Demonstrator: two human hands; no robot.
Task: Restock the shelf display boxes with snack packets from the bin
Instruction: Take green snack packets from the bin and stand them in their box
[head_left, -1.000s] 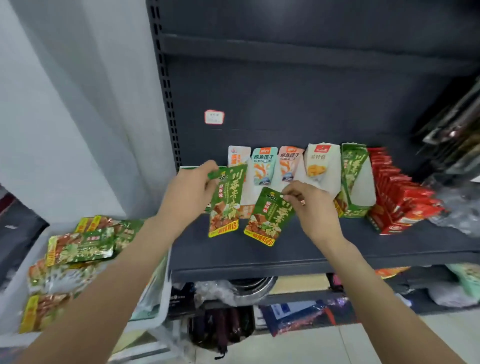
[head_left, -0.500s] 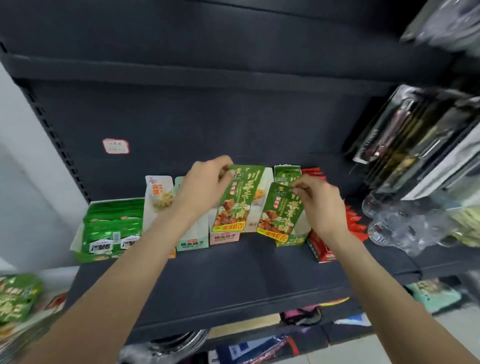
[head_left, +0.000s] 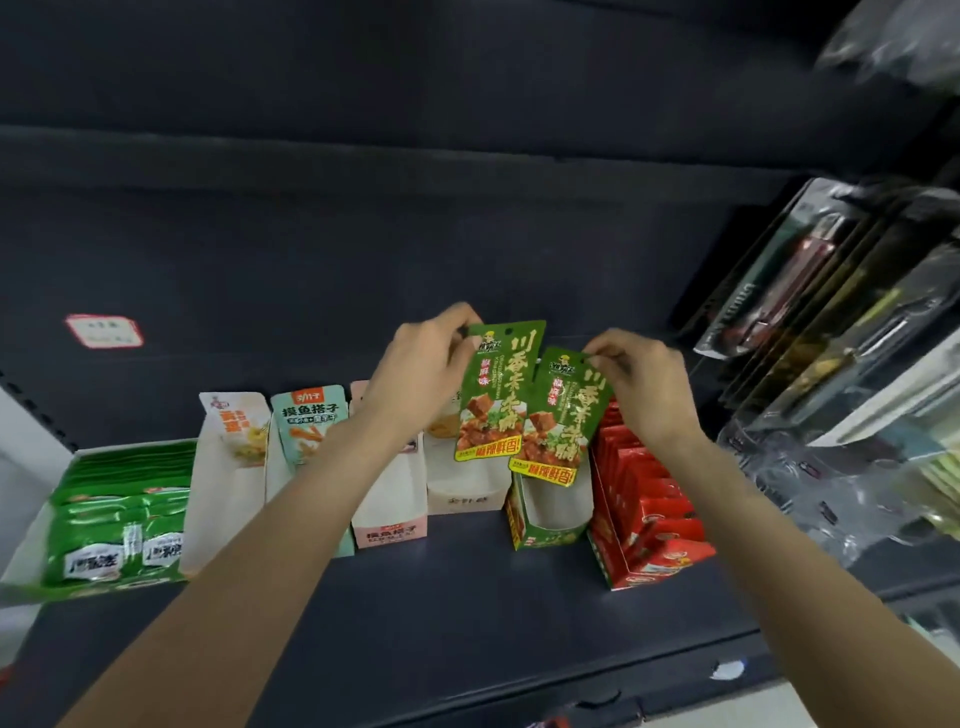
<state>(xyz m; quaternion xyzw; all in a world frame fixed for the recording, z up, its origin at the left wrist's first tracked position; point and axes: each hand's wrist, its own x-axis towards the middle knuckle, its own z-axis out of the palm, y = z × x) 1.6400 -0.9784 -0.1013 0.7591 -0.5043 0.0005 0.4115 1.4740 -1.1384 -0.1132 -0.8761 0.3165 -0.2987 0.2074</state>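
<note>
Above green carton (head_left: 540, 535) — hands (head_left: 423, 371) (head_left: 641, 387) pinch glossy flat green packets (head_left: 498, 389) (head_left: 563, 415).

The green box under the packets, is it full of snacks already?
No, the green box looks empty inside, and both green packets are held above it by the left hand and right hand.

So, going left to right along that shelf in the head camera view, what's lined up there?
Green packet tray → white box with orange print → teal box → pink box → green display box, under the two held green packets → red packet box → clear-wrapped goods.
</note>
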